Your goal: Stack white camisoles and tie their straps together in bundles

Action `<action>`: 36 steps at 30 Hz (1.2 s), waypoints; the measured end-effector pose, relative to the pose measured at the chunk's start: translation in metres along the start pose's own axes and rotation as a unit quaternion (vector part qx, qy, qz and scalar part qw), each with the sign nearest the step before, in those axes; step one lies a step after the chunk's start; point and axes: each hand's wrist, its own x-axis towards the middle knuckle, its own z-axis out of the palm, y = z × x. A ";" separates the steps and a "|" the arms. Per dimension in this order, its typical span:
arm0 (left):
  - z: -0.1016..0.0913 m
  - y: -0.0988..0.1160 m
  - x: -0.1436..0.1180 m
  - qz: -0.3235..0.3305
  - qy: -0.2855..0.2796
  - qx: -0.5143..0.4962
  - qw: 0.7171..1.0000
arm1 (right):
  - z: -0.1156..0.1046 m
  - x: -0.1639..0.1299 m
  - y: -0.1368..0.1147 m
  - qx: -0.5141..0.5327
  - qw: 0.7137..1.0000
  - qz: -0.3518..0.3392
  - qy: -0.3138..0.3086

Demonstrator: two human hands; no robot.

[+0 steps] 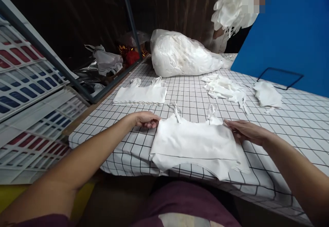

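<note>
The left grip (148, 120) pinches one upper corner of a white strapped top (196, 138), the right grip (244, 131) the other. The top lies spread along the near edge of the counter (187, 90). Beyond it sit a neat stack of strapped tops (140, 94) on the left, a loose white heap (224, 88) on the right, and a bulging plastic bag (182, 54) behind both.

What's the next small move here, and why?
Probably ease the left hand and right hand slightly apart to smooth the near garment: they're at its upper corners, and soft creases show across its cloth.
</note>
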 end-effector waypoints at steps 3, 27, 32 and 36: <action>0.008 -0.012 -0.001 0.036 0.078 0.037 0.996 | -0.003 -0.003 0.005 -0.022 0.992 0.103 -0.064; 0.022 -0.029 0.015 0.285 0.210 0.258 0.899 | 0.013 -0.012 -0.010 -0.002 0.992 0.129 0.000; 0.022 -0.025 0.013 0.278 0.191 0.272 0.901 | 0.008 -0.006 0.002 0.004 0.991 0.135 0.007; 0.023 -0.023 0.013 0.273 0.195 0.277 0.900 | 0.009 -0.005 0.002 0.007 0.992 0.124 0.001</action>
